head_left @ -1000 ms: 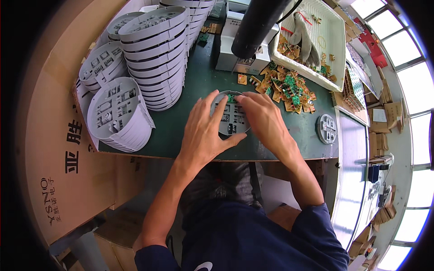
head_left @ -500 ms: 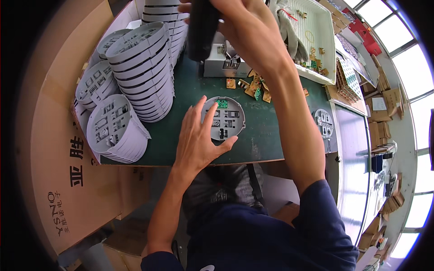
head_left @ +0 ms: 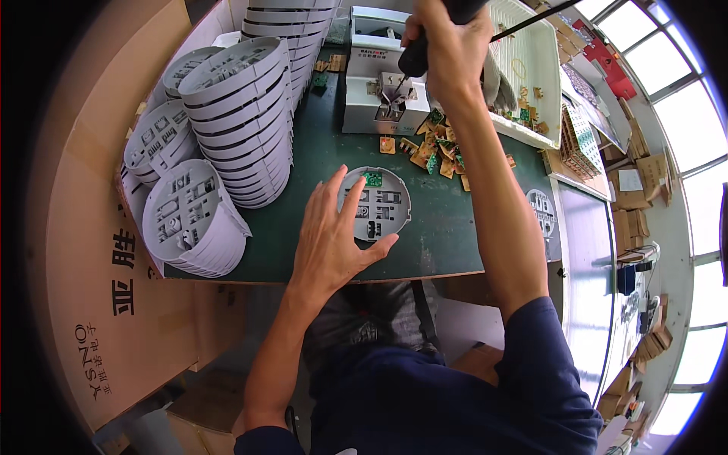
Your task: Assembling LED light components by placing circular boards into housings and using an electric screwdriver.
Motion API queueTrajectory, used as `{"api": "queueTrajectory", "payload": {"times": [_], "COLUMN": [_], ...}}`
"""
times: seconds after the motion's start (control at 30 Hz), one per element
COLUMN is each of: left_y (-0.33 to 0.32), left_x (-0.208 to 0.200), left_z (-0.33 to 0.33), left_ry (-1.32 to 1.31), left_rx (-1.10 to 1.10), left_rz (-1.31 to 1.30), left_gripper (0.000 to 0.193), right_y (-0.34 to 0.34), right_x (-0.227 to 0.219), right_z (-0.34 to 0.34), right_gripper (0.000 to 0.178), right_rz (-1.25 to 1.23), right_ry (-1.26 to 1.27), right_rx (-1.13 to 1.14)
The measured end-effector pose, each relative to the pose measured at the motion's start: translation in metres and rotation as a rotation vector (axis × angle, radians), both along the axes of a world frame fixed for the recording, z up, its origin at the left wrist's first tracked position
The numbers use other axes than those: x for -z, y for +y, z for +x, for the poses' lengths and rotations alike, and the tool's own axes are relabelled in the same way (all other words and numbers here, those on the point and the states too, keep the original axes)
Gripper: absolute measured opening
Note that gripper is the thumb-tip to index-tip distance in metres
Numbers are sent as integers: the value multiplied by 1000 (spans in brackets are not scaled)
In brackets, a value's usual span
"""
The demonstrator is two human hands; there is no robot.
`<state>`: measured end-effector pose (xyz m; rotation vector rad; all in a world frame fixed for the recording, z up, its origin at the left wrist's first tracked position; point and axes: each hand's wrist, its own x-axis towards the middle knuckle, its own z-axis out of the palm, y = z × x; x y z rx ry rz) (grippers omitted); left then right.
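A round grey plastic housing (head_left: pixel 383 203) lies on the green bench top, with a small green circuit board (head_left: pixel 372 179) set near its far rim. My left hand (head_left: pixel 327 236) spans the housing from the left. Its index fingertip rests by the board and its thumb lies at the near right rim. My right hand (head_left: pixel 457 57) grips a black electric screwdriver (head_left: pixel 413 59), partly cut off by the top edge. The screwdriver's thin bit points down into the metal pick-up block of a white screw feeder (head_left: pixel 364 61) beyond the housing.
Tall stacks of grey housings (head_left: pixel 239 125) stand in a carton at the left. Loose small circuit boards (head_left: pixel 436 152) lie right of the feeder, near a white tray (head_left: pixel 535 125) holding a glove (head_left: pixel 497 87) and more boards. Another round housing (head_left: pixel 541 211) sits at the bench's right end.
My right hand has moved down and to the right with the screwdriver, whose bit is now at the feeder. My left hand and the housing have stayed nearly in place.
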<state>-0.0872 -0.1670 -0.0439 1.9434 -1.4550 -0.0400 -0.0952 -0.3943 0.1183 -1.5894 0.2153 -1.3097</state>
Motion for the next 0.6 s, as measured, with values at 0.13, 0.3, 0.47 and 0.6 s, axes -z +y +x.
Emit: {"api": "queueTrajectory", "payload": {"times": [0.13,0.3,0.47,0.6], "left_y": [-1,-1,-2,-2], "left_x": [0,-1,-1,-3], "left_z": [0,-1,0,0], "left_ry": [-9,-3,-15,6], "left_rx": [2,-5,10,10], "left_rz": [-2,1,-21,6], "left_gripper": [90,89,89,89], "right_y": [-7,6,48,57], "right_x": [8,19,42,50], "right_z": [3,-17,-41,-43], "right_gripper": [23,46,64,62], "right_rz": [-86,-207,43,83], "right_ry": [137,30,159,99], "right_rx": [-16,-224,-198,-239]}}
